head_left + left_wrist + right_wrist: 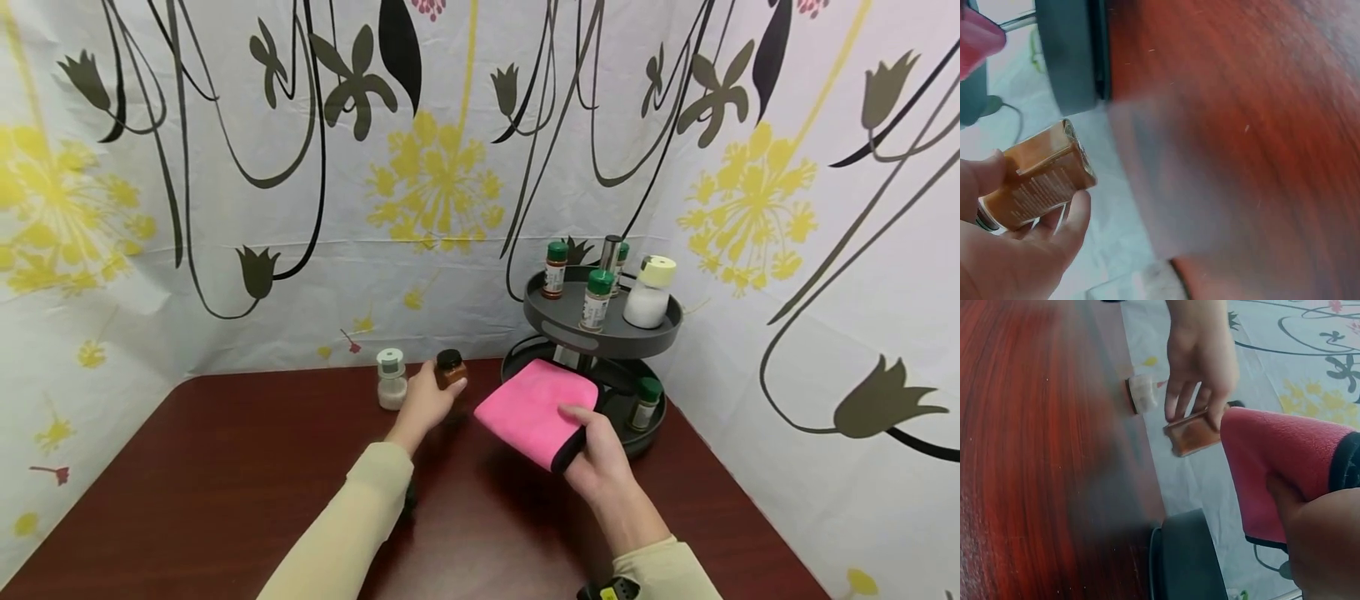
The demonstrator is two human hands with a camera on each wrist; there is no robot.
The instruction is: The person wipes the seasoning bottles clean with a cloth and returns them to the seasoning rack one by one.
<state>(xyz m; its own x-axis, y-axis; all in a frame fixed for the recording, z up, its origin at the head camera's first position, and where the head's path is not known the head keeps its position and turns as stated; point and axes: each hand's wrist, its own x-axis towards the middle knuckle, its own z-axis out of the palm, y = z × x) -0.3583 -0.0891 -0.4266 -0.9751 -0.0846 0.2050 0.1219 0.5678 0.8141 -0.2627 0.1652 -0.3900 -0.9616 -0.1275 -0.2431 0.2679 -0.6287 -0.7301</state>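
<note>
My left hand point(424, 402) grips a small spice jar point(452, 372) with a black lid and orange-brown contents, held above the back of the table. In the left wrist view the jar point(1044, 178) is tilted, and small print covers one side of its label. A folded pink cloth point(534, 410) with a black edge is pinched in my right hand point(600, 462), thumb on top, in front of the rack. The right wrist view has the cloth point(1291, 450) close beside the jar point(1194, 432). A glass jar point(391, 382) with a pale lid and white contents stands just left of my left hand.
A two-tier dark round rack point(633, 337) stands at the back right. Its top tier bears several green-capped spice bottles point(596, 302) and a yellow-lidded white jar point(648, 293); another green-capped bottle point(645, 404) is below. Patterned sheets point(442, 275) hang behind the reddish-brown table point(225, 483).
</note>
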